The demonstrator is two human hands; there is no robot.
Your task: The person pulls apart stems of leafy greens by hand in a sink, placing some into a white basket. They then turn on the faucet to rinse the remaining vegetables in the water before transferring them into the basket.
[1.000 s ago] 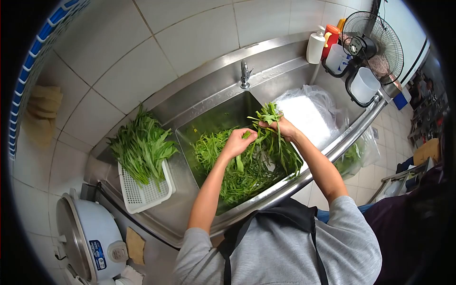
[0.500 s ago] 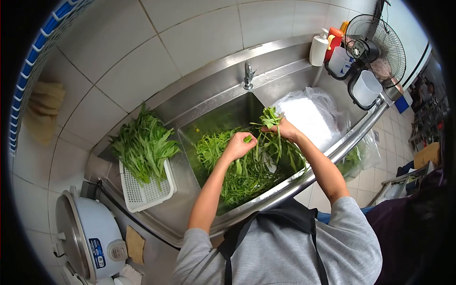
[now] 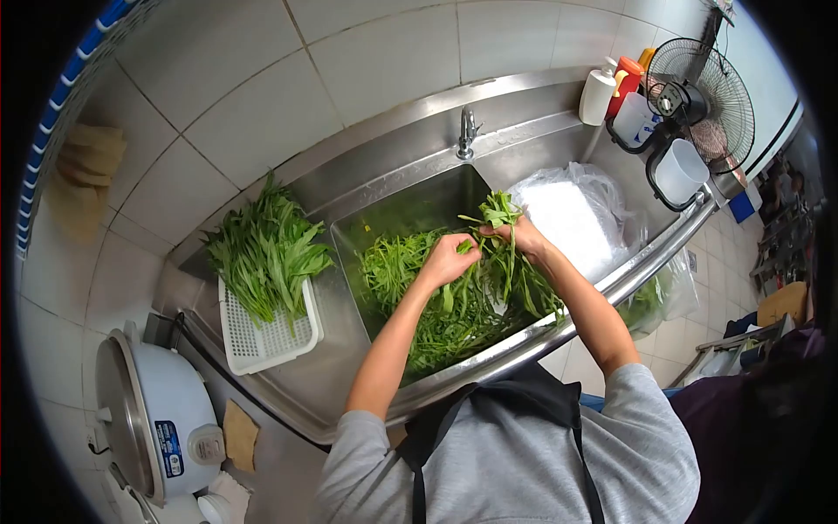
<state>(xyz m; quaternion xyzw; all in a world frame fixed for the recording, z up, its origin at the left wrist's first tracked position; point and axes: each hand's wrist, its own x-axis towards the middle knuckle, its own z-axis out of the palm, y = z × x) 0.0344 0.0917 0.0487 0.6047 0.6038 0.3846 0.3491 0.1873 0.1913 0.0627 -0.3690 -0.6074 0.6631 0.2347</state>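
Head view, cooker [image 3: 175, 384]: blue label, too small to read.
Left hand [image 3: 445, 262]: my fingers pinch a green piece [image 3: 463, 247], nearly closed.
Right hand [image 3: 526, 237]: curled round my leafy bunch [image 3: 500, 210], by the right edge of the basin [image 3: 436, 196].
Handling: light, limp, maybe slippery, bruises easily; I'd grip stems.

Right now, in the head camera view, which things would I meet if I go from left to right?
Tan cloth, white basket holding leafy greens, left hand, right hand, white pump bottle, black fan.
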